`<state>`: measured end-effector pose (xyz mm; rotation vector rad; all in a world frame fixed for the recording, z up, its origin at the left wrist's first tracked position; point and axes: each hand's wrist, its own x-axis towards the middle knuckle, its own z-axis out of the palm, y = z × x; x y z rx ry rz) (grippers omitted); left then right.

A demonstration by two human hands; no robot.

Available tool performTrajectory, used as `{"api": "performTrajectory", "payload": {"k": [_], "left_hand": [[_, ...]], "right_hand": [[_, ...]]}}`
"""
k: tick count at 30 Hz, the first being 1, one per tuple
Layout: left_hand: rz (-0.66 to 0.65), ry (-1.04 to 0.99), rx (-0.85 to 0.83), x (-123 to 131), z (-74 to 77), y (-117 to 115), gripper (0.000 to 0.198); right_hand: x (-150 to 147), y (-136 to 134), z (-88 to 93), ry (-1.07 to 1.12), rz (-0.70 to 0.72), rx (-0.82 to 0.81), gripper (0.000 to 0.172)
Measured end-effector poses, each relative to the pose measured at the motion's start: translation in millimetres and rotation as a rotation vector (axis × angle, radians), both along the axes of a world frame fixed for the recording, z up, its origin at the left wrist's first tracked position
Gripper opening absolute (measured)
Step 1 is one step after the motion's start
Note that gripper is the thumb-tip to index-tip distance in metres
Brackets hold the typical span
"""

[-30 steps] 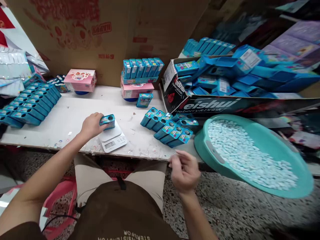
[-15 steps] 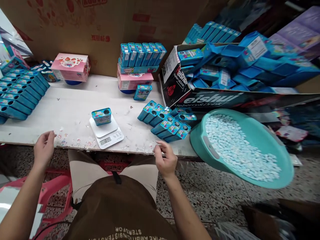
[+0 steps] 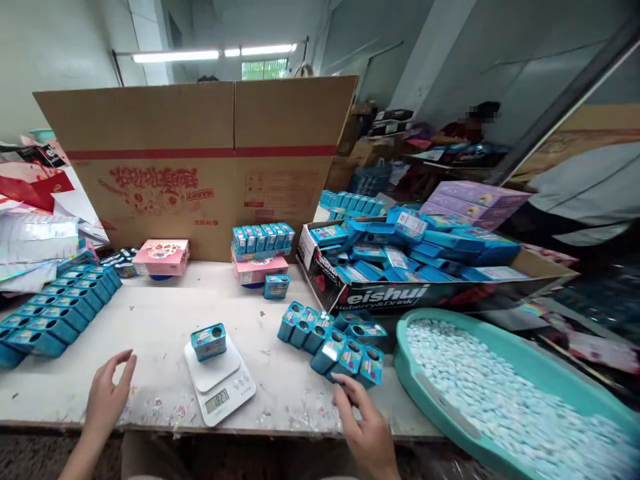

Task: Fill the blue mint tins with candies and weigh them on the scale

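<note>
A small blue box stands on a white digital scale near the table's front edge. My left hand hovers open to the left of the scale, fingers apart, holding nothing. My right hand rests at the front edge with fingers stretched toward a cluster of open blue boxes, its fingertips just short of the nearest one.
A teal basin of white tablets sits at the right. A black carton piled with blue boxes lies behind it. Rows of blue boxes line the left side. Pink boxes and a tall cardboard wall stand at the back.
My left hand let go of the blue box on the scale and drew back to the left. My right hand moved up to the box cluster. The view tilted upward.
</note>
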<state>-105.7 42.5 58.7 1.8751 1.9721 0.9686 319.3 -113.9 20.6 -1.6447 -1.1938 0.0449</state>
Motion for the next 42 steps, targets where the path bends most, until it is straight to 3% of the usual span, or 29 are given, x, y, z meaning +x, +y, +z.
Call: {"api": "performTrajectory", "payload": {"k": [4,11,17,23,27,30,33,37,39,42], "left_hand": [[-0.106,0.131,0.076,13.0,15.1,5.2,0.041],[-0.072,0.177,-0.077,21.5,3.7,-11.9,0.038],[-0.256,0.19,0.007,65.1,-6.9,-12.7,0.038],[-0.316,0.043,0.022,112.5,-17.4,3.4,0.064],[-0.313,-0.218,-0.105,141.0,-31.3,17.4,0.057],[-0.289,-0.321,-0.22,156.5,-29.2,17.8,0.05],[-0.455,-0.179,-0.138,170.3,-5.2,3.5,0.043],[-0.933,0.166,0.041,195.2,29.4,-23.3,0.038],[-1.054,0.315,0.102,209.7,34.4,-32.3,0.045],[-1.07,0.452,0.19,228.6,29.4,-36.3,0.049]], "right_hand": [[1.2,-6.3,2.3,-0.01,-0.034,-0.049,0.022],[-5.5,-18.6,-3.8,0.026,-0.091,-0.162,0.024],[-13.7,-21.6,-1.3,0.048,-0.061,-0.2,0.023],[-22.3,-24.1,-8.0,0.196,-0.043,-0.261,0.025],[-45.0,-13.6,-14.2,0.46,-0.031,-0.198,0.029],[-63.7,3.4,-10.3,0.669,0.031,-0.113,0.032],[-72.5,26.8,-1.8,0.998,0.055,0.015,0.032],[-64.6,58.0,4.3,1.645,0.073,0.104,0.04],[-57.8,67.7,3.9,1.92,0.093,0.092,0.044],[-51.9,73.5,1.8,2.16,0.141,0.084,0.044]]}}
